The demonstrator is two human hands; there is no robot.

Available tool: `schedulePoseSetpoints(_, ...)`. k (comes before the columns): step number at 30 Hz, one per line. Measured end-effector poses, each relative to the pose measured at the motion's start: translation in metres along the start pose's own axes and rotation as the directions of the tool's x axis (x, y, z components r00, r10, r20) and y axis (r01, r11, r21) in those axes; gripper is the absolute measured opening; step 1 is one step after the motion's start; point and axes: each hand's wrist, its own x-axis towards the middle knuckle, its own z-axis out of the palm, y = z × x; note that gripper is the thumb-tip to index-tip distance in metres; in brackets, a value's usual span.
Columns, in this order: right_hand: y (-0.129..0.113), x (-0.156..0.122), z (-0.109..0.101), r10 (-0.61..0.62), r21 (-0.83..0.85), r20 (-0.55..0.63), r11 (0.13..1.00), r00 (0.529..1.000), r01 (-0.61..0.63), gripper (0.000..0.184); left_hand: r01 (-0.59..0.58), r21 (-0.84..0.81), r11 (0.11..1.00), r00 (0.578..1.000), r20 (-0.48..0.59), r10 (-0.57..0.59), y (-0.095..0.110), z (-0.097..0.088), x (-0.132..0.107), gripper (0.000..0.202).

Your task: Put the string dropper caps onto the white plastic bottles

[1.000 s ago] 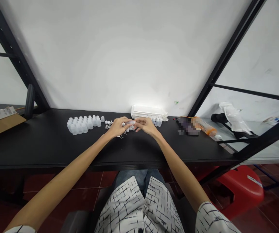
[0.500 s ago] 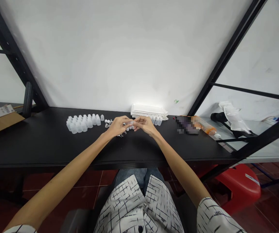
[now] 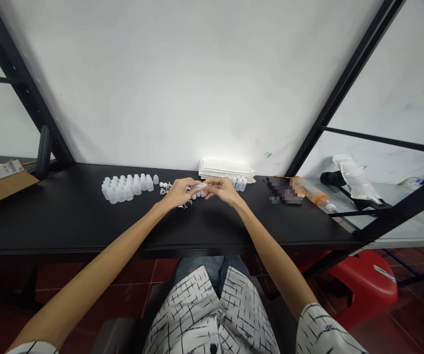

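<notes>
Over the middle of the black table, my left hand (image 3: 177, 192) and my right hand (image 3: 224, 190) meet fingertip to fingertip. Between them lies a small translucent plastic bottle (image 3: 200, 186), tilted nearly flat. My left fingers pinch its left end and my right fingers close on its right end, hiding much of it. White caps and small white parts with thin tails (image 3: 165, 187) are scattered beside and below my left hand. Several bottles (image 3: 127, 188) stand in rows to the left. Behind my right hand, more small bottles (image 3: 240, 184) stand together.
Flat white packs (image 3: 227, 168) are stacked against the wall. A blurred dark item (image 3: 285, 190) and an orange-labelled bottle (image 3: 313, 193) lie at the right. A cardboard box (image 3: 3, 184) sits far left. Black metal posts (image 3: 339, 88) frame the table (image 3: 86, 221).
Both hands keep nearly the same place, with the right fingers shifting slightly around the bottle's end. The view has moved by a very small amount.
</notes>
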Motion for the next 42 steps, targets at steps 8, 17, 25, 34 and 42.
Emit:
schedulePoseSetpoints(8, 0.0, -0.002, 0.001, 0.017, -0.046, 0.002, 0.999, 1.0, -0.017, 0.038, -0.013, -0.007, 1.0, 0.999, 0.043, 0.013, 0.002, -0.002, 0.0, 0.037)
schedulePoseSetpoints(17, -0.006, -0.005, 0.001, 0.036, -0.12, -0.005, 0.992, 0.999, -0.036, 0.035, 0.033, -0.035, 0.999, 0.996, 0.085, -0.03, 0.004, -0.002, 0.0, 0.037)
schedulePoseSetpoints(25, -0.008, -0.006, 0.003, 0.019, -0.117, -0.017, 0.993, 1.0, -0.021, 0.039, 0.061, -0.074, 0.995, 0.995, 0.08, -0.055, 0.004, -0.002, 0.0, 0.036)
schedulePoseSetpoints(34, -0.008, -0.007, 0.005, -0.017, -0.146, -0.041, 0.989, 0.999, 0.011, 0.043, -0.015, -0.022, 1.0, 0.999, 0.047, 0.016, 0.004, -0.003, 0.0, 0.03)
schedulePoseSetpoints(42, -0.006, -0.006, 0.006, -0.013, -0.078, -0.055, 0.997, 0.998, 0.009, 0.042, -0.118, 0.035, 0.992, 0.993, -0.018, 0.119, 0.0, 0.0, 0.001, 0.025)
